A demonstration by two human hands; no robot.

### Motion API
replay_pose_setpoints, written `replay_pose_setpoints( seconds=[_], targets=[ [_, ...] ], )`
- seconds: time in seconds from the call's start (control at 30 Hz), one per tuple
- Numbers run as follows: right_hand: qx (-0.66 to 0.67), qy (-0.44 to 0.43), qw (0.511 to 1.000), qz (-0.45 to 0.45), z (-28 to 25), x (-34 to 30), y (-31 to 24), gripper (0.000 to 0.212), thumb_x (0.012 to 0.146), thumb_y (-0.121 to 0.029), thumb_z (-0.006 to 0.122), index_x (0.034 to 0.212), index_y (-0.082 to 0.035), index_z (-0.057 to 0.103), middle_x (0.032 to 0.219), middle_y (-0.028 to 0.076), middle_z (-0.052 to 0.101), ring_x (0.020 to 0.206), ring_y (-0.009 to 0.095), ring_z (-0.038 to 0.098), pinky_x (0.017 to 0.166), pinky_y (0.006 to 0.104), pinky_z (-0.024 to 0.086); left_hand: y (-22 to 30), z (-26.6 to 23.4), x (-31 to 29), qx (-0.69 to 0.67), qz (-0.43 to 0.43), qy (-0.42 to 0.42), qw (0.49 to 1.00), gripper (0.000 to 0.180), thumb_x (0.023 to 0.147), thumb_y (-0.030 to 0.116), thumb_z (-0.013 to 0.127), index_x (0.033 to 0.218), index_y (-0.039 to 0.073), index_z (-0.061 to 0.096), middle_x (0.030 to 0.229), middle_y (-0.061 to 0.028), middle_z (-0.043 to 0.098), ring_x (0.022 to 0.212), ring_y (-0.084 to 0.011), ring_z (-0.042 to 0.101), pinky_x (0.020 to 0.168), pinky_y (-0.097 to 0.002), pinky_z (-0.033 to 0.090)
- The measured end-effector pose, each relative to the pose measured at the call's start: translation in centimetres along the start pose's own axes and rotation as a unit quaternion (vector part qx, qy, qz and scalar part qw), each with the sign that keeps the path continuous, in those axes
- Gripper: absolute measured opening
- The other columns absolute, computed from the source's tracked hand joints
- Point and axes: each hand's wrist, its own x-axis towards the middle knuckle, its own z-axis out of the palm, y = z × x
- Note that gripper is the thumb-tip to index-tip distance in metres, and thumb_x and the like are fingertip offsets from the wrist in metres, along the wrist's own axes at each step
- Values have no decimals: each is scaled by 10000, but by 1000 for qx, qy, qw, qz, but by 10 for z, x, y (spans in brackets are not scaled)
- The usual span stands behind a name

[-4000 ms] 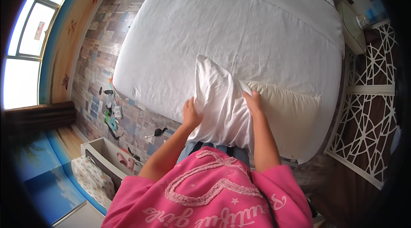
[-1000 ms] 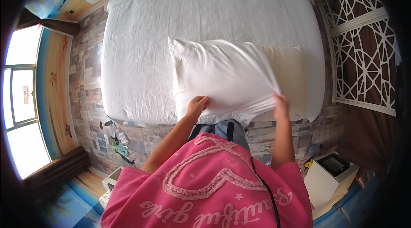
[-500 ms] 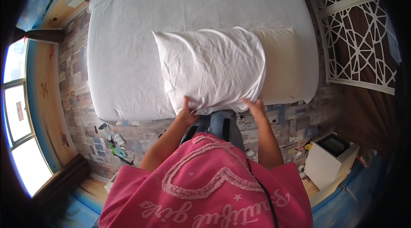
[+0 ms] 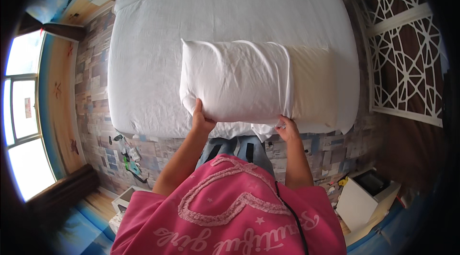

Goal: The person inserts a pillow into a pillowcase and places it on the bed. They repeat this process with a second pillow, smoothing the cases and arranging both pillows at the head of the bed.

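A cream pillow [image 4: 314,85] lies on the bed with a white pillowcase [image 4: 235,80] drawn over its left and middle part; the right end is bare. My left hand [image 4: 202,120] grips the near left corner of the pillowcase, thumb on top and fingers hidden underneath. At the case's open edge, my right hand [image 4: 288,128] pinches the fabric on the near side. A loose flap of white cloth hangs between the hands over the bed's near edge.
The bed [image 4: 148,73] has a white sheet. Behind me on the right stands a white cabinet [image 4: 357,202]; cords and small items [image 4: 129,159] lie on the floor at left. A white lattice screen [image 4: 407,63] stands at right, windows [image 4: 24,106] at left.
My left hand has moved up onto the case's corner. The right hand has closed on the case's edge, which now lies straighter across the pillow.
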Motion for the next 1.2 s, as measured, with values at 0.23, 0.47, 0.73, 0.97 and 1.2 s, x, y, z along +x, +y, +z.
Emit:
replay_pose_setpoints(
  seconds=[0.23,0.47,0.73,0.97,1.2],
  targets=[
    [-214,-35,939,-269,52,-74,-92,304,850,-209,718,1012,43,670,893,43,672,793,104,594,718,260,459,18,43,-59,17,19,-176,984,526,914,322,608,1344,64,447,1292,-112,564,1175,-286,551,980,-472,454],
    [-369,-26,862,-346,125,-182,-184,195,800,-159,679,704,1,619,607,-23,542,549,50,450,482,267,349,41,71,-162,-92,5,-148,985,295,910,247,620,1126,47,606,1045,-91,681,947,-220,658,784,-347,567],
    [-394,-95,870,-280,208,-122,-168,227,783,-204,705,708,-19,597,636,-38,511,592,56,436,528,272,348,78,34,-127,-220,99,-105,965,234,952,176,566,1091,-11,588,1041,-137,645,1056,-263,615,887,-361,557],
    [-498,-96,833,-220,257,-24,-125,608,766,-268,777,1206,76,537,1128,145,600,1038,210,565,864,333,446,47,55,-83,144,49,-218,964,318,962,239,525,1180,23,611,1175,-123,658,1102,-225,614,952,-363,475],
    [-523,-87,809,-251,213,80,-176,789,736,-205,803,1368,51,406,1306,215,524,1167,283,539,950,372,447,-16,43,-41,212,-22,-80,974,266,953,263,550,1123,66,608,1143,-116,663,1077,-232,611,958,-369,467]
  ],
)
